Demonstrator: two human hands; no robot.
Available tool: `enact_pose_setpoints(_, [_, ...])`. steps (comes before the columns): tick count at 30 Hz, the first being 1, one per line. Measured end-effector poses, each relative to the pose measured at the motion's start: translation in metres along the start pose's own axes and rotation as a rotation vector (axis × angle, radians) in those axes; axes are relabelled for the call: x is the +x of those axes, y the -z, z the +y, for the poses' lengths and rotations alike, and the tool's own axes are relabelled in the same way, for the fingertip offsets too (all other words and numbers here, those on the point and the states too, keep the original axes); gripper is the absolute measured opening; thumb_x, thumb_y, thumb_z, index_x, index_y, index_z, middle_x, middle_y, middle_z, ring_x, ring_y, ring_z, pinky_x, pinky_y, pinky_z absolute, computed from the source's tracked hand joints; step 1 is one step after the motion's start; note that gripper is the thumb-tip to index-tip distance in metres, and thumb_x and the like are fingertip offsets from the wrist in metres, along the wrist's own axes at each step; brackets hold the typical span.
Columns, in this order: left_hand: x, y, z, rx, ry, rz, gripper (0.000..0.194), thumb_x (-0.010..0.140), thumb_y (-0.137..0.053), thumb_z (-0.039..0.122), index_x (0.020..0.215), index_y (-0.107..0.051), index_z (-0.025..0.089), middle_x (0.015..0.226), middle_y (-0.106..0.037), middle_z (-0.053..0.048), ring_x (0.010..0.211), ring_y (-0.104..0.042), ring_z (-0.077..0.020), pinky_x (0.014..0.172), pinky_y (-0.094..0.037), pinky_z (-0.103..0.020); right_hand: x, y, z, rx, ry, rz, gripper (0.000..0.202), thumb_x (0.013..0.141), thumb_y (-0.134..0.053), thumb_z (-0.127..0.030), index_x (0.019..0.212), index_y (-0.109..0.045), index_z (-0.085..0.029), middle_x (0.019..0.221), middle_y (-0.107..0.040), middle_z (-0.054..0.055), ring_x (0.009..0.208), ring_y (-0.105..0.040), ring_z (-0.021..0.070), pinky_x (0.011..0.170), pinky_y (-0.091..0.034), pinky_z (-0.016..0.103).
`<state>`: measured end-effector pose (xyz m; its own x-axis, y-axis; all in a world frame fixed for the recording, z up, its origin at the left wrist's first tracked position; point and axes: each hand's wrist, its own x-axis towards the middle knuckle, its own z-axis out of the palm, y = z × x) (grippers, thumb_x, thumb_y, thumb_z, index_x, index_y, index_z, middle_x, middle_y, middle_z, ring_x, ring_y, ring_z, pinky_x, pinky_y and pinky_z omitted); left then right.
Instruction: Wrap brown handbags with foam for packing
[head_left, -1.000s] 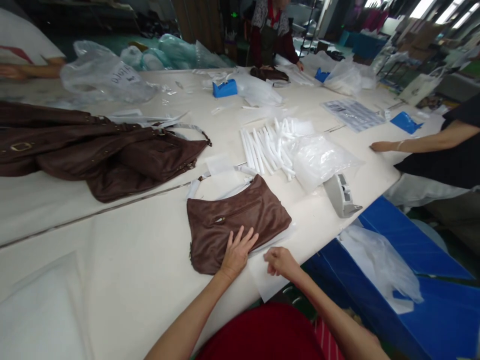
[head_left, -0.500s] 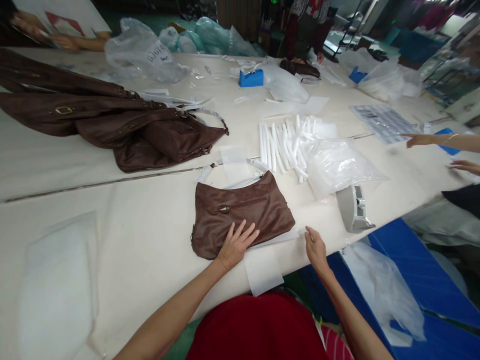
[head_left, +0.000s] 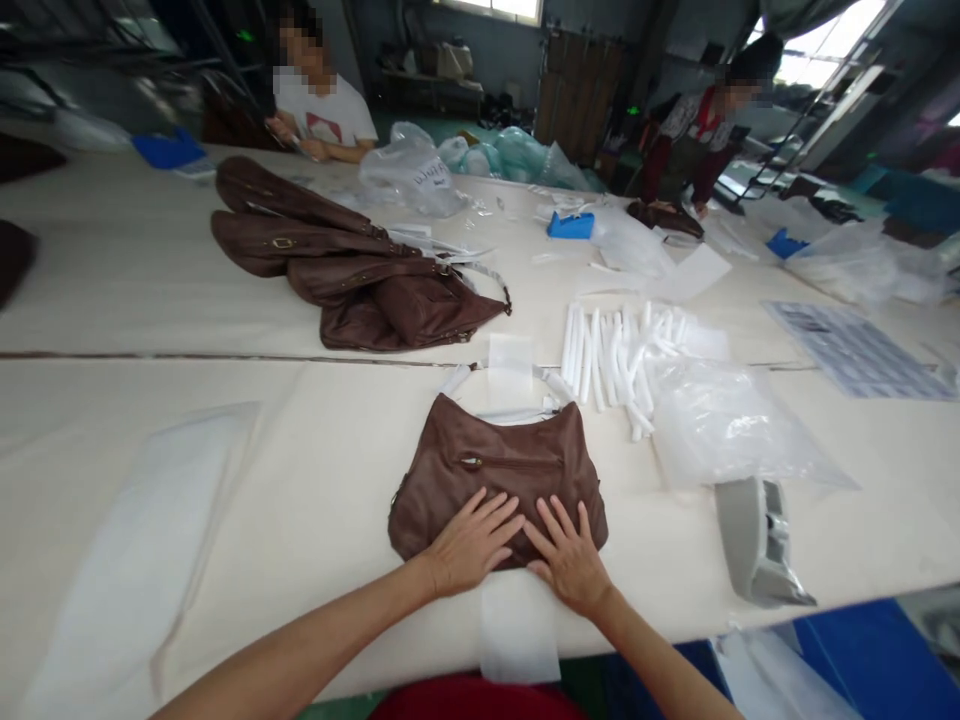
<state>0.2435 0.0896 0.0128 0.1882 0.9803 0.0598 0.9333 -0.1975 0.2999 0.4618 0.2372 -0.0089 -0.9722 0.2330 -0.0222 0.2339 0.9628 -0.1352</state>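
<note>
A brown handbag (head_left: 517, 440) lies on the pale table in front of me, its wrapped strap pointing away. My left hand (head_left: 471, 545) rests flat on its lower middle, fingers spread. Beside it, my right hand (head_left: 570, 560) lies on the lower right part of the bag, also with fingers spread. Both hands hold nothing. A sheet of white paper (head_left: 519, 630) sticks out from under the bag's near edge and hangs over the table edge. Another white sheet (head_left: 511, 368) lies under the strap.
Several brown bags (head_left: 360, 270) are piled at the back left. White rolls (head_left: 615, 350), a clear plastic bag (head_left: 735, 425) and a grey tape dispenser (head_left: 757, 540) lie to the right. Thin white sheets (head_left: 157, 530) lie left. Two people are across the table.
My right hand has moved from the table edge onto the bag, and its fingers have spread. The bag now lies straighter. The camera view has tilted up and shifted left.
</note>
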Motion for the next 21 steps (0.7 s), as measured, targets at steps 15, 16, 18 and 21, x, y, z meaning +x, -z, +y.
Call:
enact_pose_setpoints(15, [-0.015, -0.022, -0.005, 0.118, 0.056, 0.038, 0.084, 0.083, -0.069, 0.028, 0.152, -0.022, 0.041, 0.162, -0.029, 0.001, 0.15, -0.021, -0.0311, 0.119, -0.007, -0.068, 0.132, 0.073, 0.062, 0.862, -0.524, 0.31, 0.038, 0.088, -0.052, -0.046, 0.111, -0.069, -0.02, 0.122, -0.069, 0.012, 0.115, -0.064, 0.0269, 0.103, -0.048, 0.044])
enact_pose_setpoints(16, [-0.016, -0.023, -0.005, 0.122, 0.054, 0.029, 0.085, 0.083, -0.07, 0.029, 0.152, -0.022, 0.041, 0.162, -0.028, 0.001, 0.15, -0.021, -0.0314, 0.119, -0.007, -0.068, 0.161, 0.074, 0.074, 0.916, -0.611, 0.315, 0.039, 0.084, -0.056, -0.044, 0.11, -0.068, -0.019, 0.121, -0.07, 0.012, 0.114, -0.064, 0.0276, 0.102, -0.049, 0.043])
enact_pose_setpoints(18, [-0.017, -0.027, -0.006, 0.134, 0.054, 0.015, 0.088, 0.081, -0.072, 0.031, 0.152, -0.021, 0.04, 0.162, -0.028, 0.001, 0.15, -0.022, -0.0322, 0.12, -0.009, -0.068, 0.214, 0.071, 0.094, 0.986, -0.762, 0.287, 0.04, 0.075, -0.063, -0.039, 0.108, -0.066, -0.017, 0.118, -0.07, 0.013, 0.113, -0.065, 0.0287, 0.1, -0.049, 0.042])
enact_pose_setpoints(21, [-0.018, -0.037, -0.009, 0.147, 0.029, 0.004, 0.094, 0.076, -0.078, 0.038, 0.152, -0.023, 0.04, 0.161, -0.031, 0.0, 0.149, -0.025, -0.0324, 0.119, -0.017, -0.066, 0.271, 0.056, 0.111, 1.026, -0.87, 0.268, 0.04, 0.064, -0.07, -0.035, 0.1, -0.064, -0.017, 0.105, -0.072, 0.012, 0.105, -0.066, 0.0296, 0.092, -0.051, 0.041])
